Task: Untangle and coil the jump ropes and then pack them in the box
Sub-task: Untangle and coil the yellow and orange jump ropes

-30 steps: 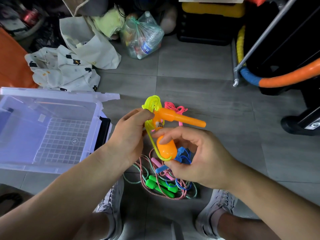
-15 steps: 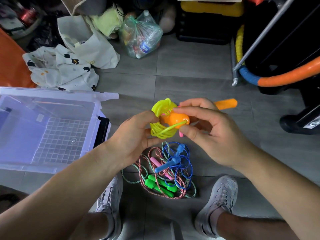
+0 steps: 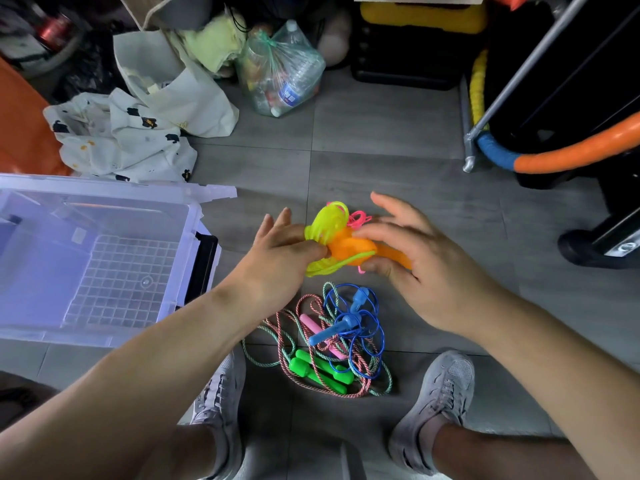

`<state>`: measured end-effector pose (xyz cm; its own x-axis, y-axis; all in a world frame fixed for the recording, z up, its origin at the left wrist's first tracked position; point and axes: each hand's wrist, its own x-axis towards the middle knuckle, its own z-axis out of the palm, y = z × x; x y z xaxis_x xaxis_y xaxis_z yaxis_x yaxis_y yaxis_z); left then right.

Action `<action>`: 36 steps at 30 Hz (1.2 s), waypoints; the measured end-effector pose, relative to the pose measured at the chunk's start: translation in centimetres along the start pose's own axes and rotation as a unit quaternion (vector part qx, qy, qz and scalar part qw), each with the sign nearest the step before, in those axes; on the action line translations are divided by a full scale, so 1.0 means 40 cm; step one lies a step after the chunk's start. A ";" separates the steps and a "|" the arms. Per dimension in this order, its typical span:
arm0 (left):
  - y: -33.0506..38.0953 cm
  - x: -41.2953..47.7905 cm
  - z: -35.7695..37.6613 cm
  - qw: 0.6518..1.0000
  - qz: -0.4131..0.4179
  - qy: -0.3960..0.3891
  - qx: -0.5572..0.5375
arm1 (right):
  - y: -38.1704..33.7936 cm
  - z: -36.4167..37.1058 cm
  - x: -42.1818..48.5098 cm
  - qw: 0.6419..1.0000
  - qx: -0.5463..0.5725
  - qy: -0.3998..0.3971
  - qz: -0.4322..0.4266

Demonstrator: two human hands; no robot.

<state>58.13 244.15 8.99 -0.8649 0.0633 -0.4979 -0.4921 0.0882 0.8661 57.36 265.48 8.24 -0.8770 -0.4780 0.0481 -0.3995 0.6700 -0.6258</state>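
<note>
Holding the yellow jump rope (image 3: pixel 323 225) above the floor (image 3: pixel 381 168), both hands on it. Cord looks bunched into a rough coil against its orange handles (image 3: pixel 349 247), with a strand crossing the handles.

Left hand (image 3: pixel 277 261): thumb and fingers pinch the coil, other fingers stick out straight. Right hand (image 3: pixel 429 275): thumb and forefinger grip the handles, remaining fingers spread wide.

A thin pink cord (image 3: pixel 360 216) shows just behind the bundle; can't tell if it's held.

Progress: early. Judging by this, the first rope is nearly coiled but not packed. The clear box (image 3: pixel 194 220) sits open to the left, no rope visible inside.

Left to do: the tangled pile (image 3: pixel 332 341) between the shoes, with blue handles (image 3: pixel 346 322), green handles (image 3: pixel 304 367) and a pink handle (image 3: pixel 310 323), needs separating, coiling and packing.
</note>
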 end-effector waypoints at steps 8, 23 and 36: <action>0.002 -0.007 0.011 0.996 0.005 -0.061 -0.059 | -0.019 0.022 0.014 0.956 0.256 0.019 0.142; -0.008 -0.011 0.019 0.980 -0.014 -0.147 -0.136 | -0.027 -0.004 0.016 0.810 0.516 -0.122 0.252; 0.005 -0.002 -0.012 0.954 -0.097 -0.169 -0.229 | -0.047 0.029 0.009 0.838 0.489 -0.078 0.229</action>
<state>58.04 243.68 9.23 -0.7100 0.4143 -0.5694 -0.6980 -0.3071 0.6469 58.10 263.38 8.52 -0.8028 -0.4173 -0.4259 0.4464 0.0530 -0.8933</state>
